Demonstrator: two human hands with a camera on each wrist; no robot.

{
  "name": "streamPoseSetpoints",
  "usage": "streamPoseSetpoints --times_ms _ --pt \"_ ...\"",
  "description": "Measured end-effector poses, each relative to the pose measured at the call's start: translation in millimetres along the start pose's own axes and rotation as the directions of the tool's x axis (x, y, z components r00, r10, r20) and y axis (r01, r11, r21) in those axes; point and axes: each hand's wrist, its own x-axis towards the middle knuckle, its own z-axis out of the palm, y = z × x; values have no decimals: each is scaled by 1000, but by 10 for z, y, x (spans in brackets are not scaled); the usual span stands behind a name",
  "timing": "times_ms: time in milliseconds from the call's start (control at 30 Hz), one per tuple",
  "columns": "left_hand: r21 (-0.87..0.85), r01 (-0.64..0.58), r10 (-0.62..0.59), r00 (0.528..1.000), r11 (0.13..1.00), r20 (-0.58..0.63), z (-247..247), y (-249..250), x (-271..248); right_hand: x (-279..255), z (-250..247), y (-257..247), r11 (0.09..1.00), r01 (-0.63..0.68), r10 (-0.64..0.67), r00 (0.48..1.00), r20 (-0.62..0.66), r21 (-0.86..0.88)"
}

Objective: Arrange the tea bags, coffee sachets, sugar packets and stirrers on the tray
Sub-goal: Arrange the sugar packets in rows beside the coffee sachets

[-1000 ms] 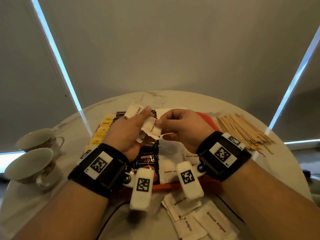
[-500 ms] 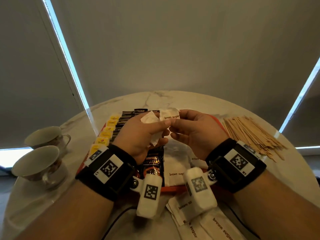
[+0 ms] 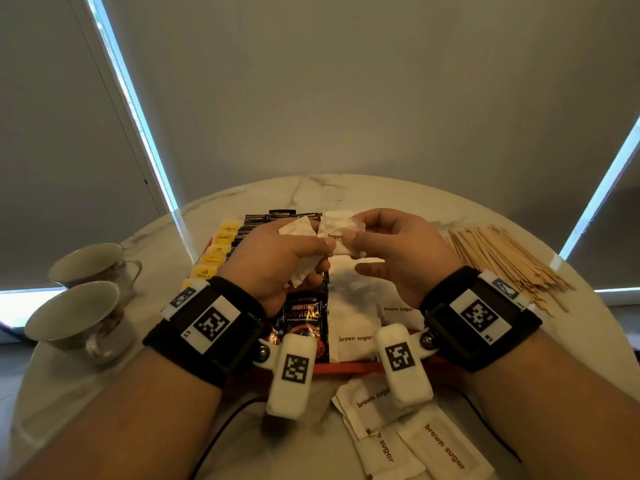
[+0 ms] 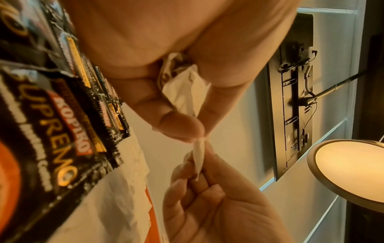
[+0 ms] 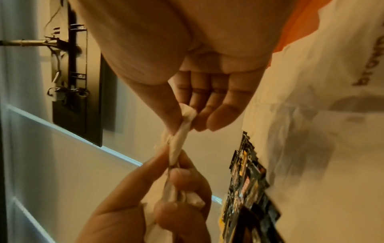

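Note:
Above the orange tray (image 3: 349,367), my left hand (image 3: 313,249) grips a small bundle of white sugar packets (image 3: 298,228). My right hand (image 3: 353,237) pinches one brown sugar packet (image 3: 337,225) by its edge, and the left thumb still touches it. In the left wrist view the bundle (image 4: 182,92) sits in the left palm. The pinched packet (image 4: 198,157) runs down to the right hand (image 4: 197,174). In the right wrist view the right thumb and fingers (image 5: 220,118) nip that packet (image 5: 180,134) above the left hand (image 5: 176,180). The tray holds yellow tea bags (image 3: 221,239), black coffee sachets (image 3: 304,317) and sugar packets (image 3: 353,317).
Wooden stirrers (image 3: 502,261) lie in a heap on the marble table (image 3: 381,192) right of the tray. Several loose sugar packets (image 3: 426,445) lie at the near edge. Two teacups (image 3: 79,317) (image 3: 90,261) stand at the left. A cable runs under my wrists.
Both hands have risen a little over the tray. The right hand has drawn one packet out to the right from the bundle in the left hand.

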Motion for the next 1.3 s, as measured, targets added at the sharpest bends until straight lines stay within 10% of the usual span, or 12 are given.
streamPoseSetpoints --times_ms 300,633,1300 --pt "22 16 -16 1000 1000 -2 63 17 -65 -56 -104 -148 934 -30 -1 996 -87 -357" --pt "-234 109 -110 994 966 5 99 112 -158 -549 -571 32 904 -359 299 919 -259 -230" --pt "-399 130 -130 991 908 27 121 -70 -480 -644 -534 54 831 -351 265 932 -247 -431"
